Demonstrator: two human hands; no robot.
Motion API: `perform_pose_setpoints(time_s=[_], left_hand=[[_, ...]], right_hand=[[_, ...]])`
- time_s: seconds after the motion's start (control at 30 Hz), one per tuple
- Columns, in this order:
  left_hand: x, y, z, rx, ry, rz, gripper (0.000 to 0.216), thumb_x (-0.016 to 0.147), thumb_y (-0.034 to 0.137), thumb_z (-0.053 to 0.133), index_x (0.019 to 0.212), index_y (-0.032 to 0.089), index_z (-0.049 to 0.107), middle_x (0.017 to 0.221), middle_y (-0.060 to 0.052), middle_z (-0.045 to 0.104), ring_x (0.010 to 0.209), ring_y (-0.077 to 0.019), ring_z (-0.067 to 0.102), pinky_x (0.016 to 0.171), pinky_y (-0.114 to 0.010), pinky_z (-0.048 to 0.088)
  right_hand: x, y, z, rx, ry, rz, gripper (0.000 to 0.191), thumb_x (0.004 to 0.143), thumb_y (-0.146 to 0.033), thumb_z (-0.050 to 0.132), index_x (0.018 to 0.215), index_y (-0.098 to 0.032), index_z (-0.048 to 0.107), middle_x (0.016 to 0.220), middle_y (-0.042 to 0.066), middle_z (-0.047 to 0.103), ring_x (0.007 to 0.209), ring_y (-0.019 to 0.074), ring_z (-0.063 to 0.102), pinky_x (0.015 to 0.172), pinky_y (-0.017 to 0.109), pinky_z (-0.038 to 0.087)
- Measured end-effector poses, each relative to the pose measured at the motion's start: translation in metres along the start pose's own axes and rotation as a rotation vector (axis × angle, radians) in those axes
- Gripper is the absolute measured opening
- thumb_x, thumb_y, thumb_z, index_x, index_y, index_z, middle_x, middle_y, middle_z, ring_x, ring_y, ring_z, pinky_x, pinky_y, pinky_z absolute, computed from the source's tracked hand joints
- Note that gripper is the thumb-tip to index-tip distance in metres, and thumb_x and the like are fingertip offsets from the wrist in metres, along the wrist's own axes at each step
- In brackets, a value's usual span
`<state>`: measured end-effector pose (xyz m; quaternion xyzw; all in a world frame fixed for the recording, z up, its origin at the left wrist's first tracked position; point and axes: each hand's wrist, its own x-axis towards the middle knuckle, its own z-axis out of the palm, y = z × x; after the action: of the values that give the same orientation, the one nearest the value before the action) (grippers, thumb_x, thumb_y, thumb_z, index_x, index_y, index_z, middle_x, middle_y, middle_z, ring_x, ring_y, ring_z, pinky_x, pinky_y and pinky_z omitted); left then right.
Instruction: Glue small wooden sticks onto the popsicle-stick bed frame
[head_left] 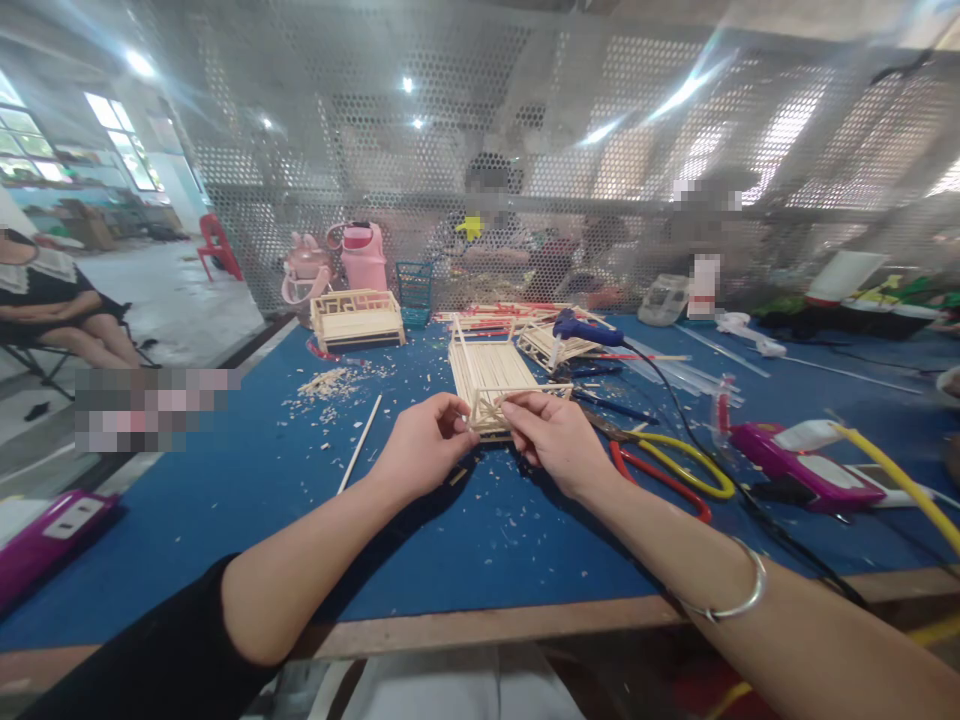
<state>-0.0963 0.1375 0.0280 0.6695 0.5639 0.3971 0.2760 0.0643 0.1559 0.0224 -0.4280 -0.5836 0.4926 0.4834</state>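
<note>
A small model bed frame [491, 375] made of thin wooden sticks lies on the blue table mat [465, 530] in the middle of the head view. My left hand [421, 443] pinches its near end panel from the left, fingers closed. My right hand [553, 440] pinches the same end panel from the right, fingers closed on the top rail. A silver bangle sits on my right wrist.
A finished wooden model bed [357, 318] stands at the back left. A loose stick [360, 442] and wood chips lie left of my hands. A blue glue gun [581, 330], red and yellow pliers [667, 465], a purple device [795, 465] and cables lie right. A mesh screen stands behind; people sit beyond.
</note>
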Motion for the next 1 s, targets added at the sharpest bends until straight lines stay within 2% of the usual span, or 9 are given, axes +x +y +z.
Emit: perform_pose_setpoints(time_s=[0.17,0.4,0.6,0.73,0.83,0.9,1.0], left_hand=[[-0.001,0.000,0.000,-0.004,0.006,0.007,0.015,0.067,0.017,0.064,0.080,0.019,0.056,0.066,0.005,0.056,0.061,-0.0113,0.052,0.060,-0.025,0.041],[-0.001,0.002,0.000,-0.011,0.017,0.004,0.016,0.065,0.016,0.064,0.079,0.019,0.057,0.065,0.005,0.057,0.060,-0.0114,0.053,0.060,-0.024,0.041],[0.000,0.000,-0.001,0.010,0.015,0.009,0.016,0.065,0.017,0.063,0.079,0.019,0.057,0.066,0.004,0.058,0.061,-0.0119,0.053,0.061,-0.026,0.042],[-0.001,-0.001,-0.002,0.038,-0.009,0.031,0.018,0.065,0.021,0.062,0.081,0.020,0.055,0.068,0.004,0.058,0.063,-0.0126,0.053,0.062,-0.027,0.042],[-0.002,0.002,-0.005,0.093,-0.029,0.043,0.022,0.063,0.016,0.058,0.084,0.020,0.053,0.072,0.003,0.058,0.064,-0.0131,0.053,0.064,-0.028,0.043],[-0.002,0.005,-0.009,0.122,-0.001,0.025,0.025,0.061,0.011,0.054,0.084,0.020,0.052,0.074,0.002,0.058,0.065,-0.0132,0.053,0.065,-0.028,0.042],[0.002,0.005,-0.017,0.093,0.119,-0.014,0.020,0.065,0.012,0.049,0.083,0.020,0.051,0.072,0.002,0.056,0.064,-0.0132,0.051,0.064,-0.028,0.042]], right_hand=[[-0.001,0.000,0.001,0.008,0.002,0.007,0.034,0.063,-0.048,0.063,0.074,-0.016,0.061,0.039,-0.009,0.045,0.032,0.0058,0.034,0.034,0.019,0.025],[0.000,0.000,0.002,0.012,0.013,-0.006,0.037,0.063,-0.047,0.063,0.080,-0.014,0.064,0.039,-0.008,0.046,0.033,0.0060,0.035,0.035,0.020,0.026],[-0.001,-0.001,0.000,0.046,-0.008,0.027,0.028,0.063,-0.035,0.057,0.079,-0.014,0.064,0.039,-0.008,0.046,0.031,0.0061,0.034,0.034,0.020,0.025],[-0.001,-0.001,-0.001,0.093,0.005,0.052,0.033,0.059,-0.031,0.055,0.085,-0.012,0.063,0.038,-0.008,0.048,0.030,0.0061,0.034,0.033,0.019,0.024],[-0.001,-0.002,-0.001,0.110,0.008,0.064,0.035,0.056,-0.028,0.054,0.087,-0.012,0.061,0.038,-0.009,0.048,0.030,0.0062,0.033,0.032,0.018,0.023],[-0.001,-0.002,-0.001,0.113,0.016,0.073,0.036,0.055,-0.026,0.053,0.088,-0.013,0.060,0.038,-0.009,0.048,0.029,0.0062,0.033,0.031,0.018,0.023],[-0.002,-0.003,-0.003,0.114,0.034,0.090,0.037,0.054,-0.026,0.052,0.088,-0.014,0.060,0.037,-0.009,0.048,0.029,0.0065,0.032,0.031,0.018,0.022]])
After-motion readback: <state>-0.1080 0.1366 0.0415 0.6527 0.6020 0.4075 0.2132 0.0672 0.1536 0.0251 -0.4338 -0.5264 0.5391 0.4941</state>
